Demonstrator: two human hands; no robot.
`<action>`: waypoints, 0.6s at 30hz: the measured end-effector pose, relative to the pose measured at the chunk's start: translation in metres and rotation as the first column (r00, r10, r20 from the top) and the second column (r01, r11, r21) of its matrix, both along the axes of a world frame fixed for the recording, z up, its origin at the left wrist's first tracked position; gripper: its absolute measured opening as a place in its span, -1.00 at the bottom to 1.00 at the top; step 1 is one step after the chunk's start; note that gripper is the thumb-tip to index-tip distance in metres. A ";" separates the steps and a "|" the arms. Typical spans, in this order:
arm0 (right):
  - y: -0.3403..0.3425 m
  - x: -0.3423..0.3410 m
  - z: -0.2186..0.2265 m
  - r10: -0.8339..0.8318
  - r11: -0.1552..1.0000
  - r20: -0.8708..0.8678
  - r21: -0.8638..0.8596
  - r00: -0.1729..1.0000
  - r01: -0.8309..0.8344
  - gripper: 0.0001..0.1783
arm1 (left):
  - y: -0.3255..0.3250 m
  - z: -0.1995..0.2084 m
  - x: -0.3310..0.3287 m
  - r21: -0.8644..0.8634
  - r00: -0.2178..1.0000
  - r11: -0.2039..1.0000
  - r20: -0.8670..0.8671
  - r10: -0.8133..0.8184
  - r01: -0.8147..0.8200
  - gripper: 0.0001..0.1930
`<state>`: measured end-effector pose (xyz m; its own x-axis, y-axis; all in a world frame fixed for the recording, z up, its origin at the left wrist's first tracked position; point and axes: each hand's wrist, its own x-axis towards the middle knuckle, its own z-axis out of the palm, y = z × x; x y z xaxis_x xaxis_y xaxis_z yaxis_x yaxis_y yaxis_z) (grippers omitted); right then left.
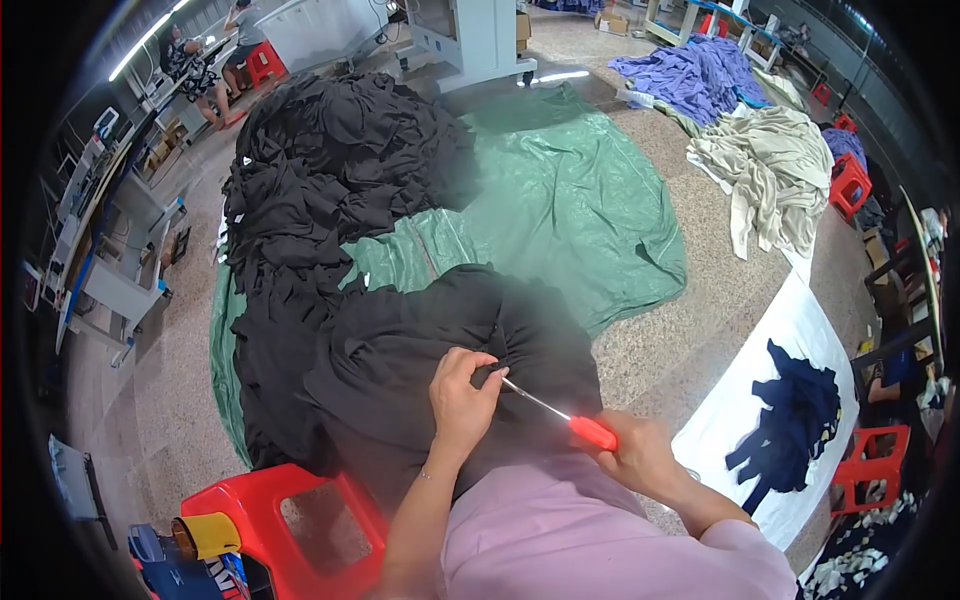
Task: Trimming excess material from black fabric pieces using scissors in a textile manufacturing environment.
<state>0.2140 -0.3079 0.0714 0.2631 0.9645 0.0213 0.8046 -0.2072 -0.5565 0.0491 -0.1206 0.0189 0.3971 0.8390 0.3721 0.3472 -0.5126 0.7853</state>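
Note:
Black cloth (400, 340) lies bunched over my lap. My left hand (463, 395) pinches a small fold of that cloth between thumb and fingers. My right hand (640, 455) is closed around a red-handled tool (593, 432) with a long, thin metal blade or shaft. The tool points left, and its tip reaches the pinched fold beside my left fingertips. Whether it is a pair of scissors seen edge-on, I cannot tell. The fold hides the very tip.
A pile of black garments (340, 150) lies on a green sheet (570, 200) ahead. Red stool (240, 500) stands close at left. Dark pieces (790, 420) lie on white cloth (720, 420) at right. Cream (775, 165) and purple fabric (690, 80) heap farther back. Another person (190, 70) sits far left.

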 end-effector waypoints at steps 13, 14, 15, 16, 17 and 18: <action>-0.001 0.002 0.006 -0.021 1.000 -0.017 0.010 1.000 0.022 -0.67 | -0.003 -0.001 0.004 -0.019 0.999 0.999 0.030 0.028 -0.027 -0.81; 0.000 0.001 0.007 -0.026 1.000 -0.022 -0.006 0.999 0.026 -0.67 | -0.002 -0.001 0.004 0.002 0.998 0.999 0.057 0.032 -0.032 -0.80; 0.000 0.002 0.008 -0.027 1.000 -0.022 -0.005 0.999 0.027 -0.67 | -0.002 0.000 0.005 0.002 0.998 1.000 0.058 0.031 -0.031 -0.80; 0.000 0.002 0.010 -0.026 1.000 -0.009 -0.017 1.000 0.026 -0.67 | -0.003 0.000 0.005 -0.029 0.998 0.999 0.045 0.034 -0.033 -0.81; 0.000 0.002 0.011 -0.025 0.999 0.004 -0.029 1.000 0.025 -0.67 | -0.003 0.001 0.005 -0.059 0.999 0.998 0.033 0.037 -0.035 -0.81; 0.001 0.002 0.011 -0.026 0.999 0.003 -0.028 1.000 0.026 -0.67 | -0.003 0.001 0.005 -0.059 0.999 0.998 0.031 0.037 -0.035 -0.81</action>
